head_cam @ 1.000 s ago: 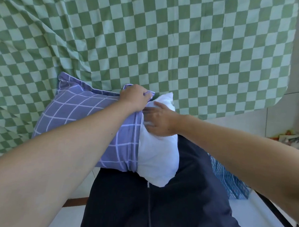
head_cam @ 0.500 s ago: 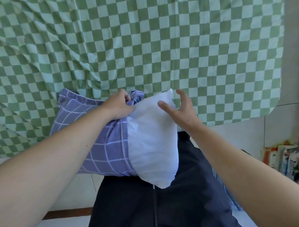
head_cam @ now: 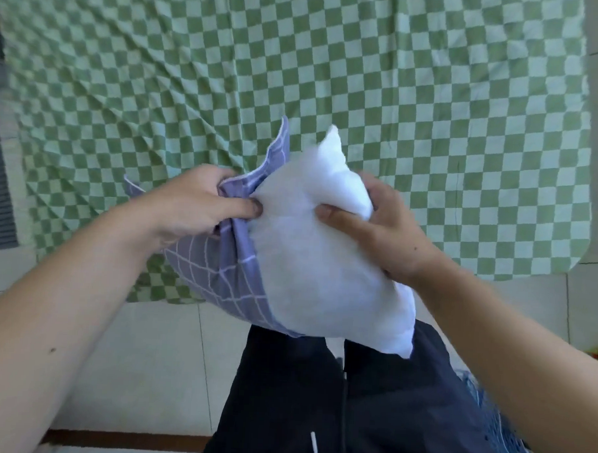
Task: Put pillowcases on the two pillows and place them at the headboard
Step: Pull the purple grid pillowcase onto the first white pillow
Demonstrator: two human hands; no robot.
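The white pillow (head_cam: pixel 323 261) is held up in front of the person, above the bed's green checked sheet (head_cam: pixel 399 93), about half inside the purple pillowcase (head_cam: pixel 216 274). The left hand (head_cam: pixel 196 201) grips the bunched pillowcase edge. The right hand (head_cam: pixel 383 226) clamps the pillow's bare end, thumb pressed into it.
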